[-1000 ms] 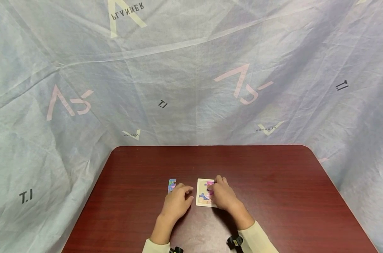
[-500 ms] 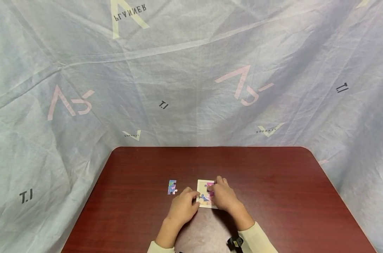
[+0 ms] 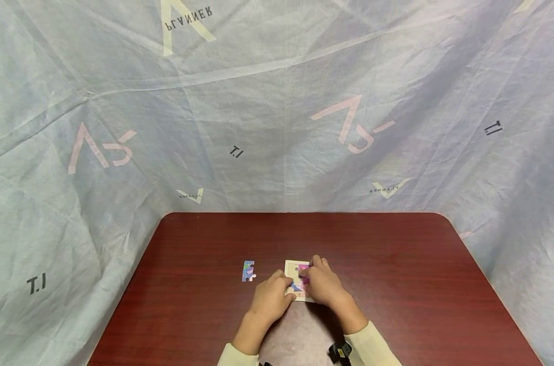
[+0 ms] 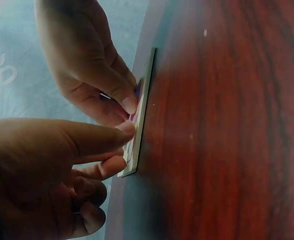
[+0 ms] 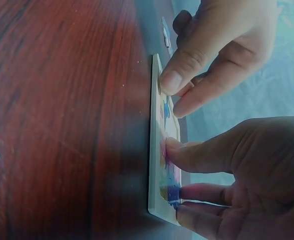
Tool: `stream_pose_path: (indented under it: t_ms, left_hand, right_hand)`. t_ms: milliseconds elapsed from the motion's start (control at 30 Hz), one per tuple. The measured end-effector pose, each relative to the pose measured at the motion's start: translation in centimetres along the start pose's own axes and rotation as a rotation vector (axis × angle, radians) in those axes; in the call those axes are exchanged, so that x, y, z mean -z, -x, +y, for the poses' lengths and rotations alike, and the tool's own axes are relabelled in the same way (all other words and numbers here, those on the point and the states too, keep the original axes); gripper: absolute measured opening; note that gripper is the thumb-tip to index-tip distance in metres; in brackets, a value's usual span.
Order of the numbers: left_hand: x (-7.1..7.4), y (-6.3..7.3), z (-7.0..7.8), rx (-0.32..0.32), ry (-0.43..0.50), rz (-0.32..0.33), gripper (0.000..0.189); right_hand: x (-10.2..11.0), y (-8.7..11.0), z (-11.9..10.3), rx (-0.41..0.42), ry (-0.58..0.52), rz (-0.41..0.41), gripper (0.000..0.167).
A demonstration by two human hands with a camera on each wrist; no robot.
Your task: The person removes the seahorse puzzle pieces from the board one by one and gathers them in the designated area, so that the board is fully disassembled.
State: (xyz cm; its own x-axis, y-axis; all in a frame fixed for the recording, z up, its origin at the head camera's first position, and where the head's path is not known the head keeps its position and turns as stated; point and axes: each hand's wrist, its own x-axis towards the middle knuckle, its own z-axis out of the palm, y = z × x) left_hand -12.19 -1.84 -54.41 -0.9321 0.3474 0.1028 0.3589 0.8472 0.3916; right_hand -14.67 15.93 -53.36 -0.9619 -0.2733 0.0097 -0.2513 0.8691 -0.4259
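Jigsaw tray (image 5: 154,185): I judge puzzle pieces (image 5: 172,192) being fitted.
Left hand (image 3: 271,296) and right hand (image 3: 324,284) touch it, grips unclear; next, probably press flat.

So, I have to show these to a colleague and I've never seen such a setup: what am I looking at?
There is no machine here, just a person's two bare hands. The wide picture comes from a camera on the head, looking forward and down. The other two come from wrist cameras, so the table appears turned on its side.

On it lies a pale-rimmed puzzle board, partly filled with pieces. A loose blue puzzle section lies apart, to its left.

The left hand touches the board's near left part; the right hand rests on its right side. Whether either pinches a piece is hard to tell. Printed cloth hangs behind.
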Motion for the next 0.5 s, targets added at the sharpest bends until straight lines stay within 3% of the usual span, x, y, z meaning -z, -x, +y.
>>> stream_pose_path:
  t_ms: [500]
  left_hand:
    - [-0.16, -0.02, 0.33, 0.019, 0.003, 0.017, 0.030]
  right_hand:
    - [-0.25, 0.28, -0.18, 0.035, 0.021, 0.042, 0.028]
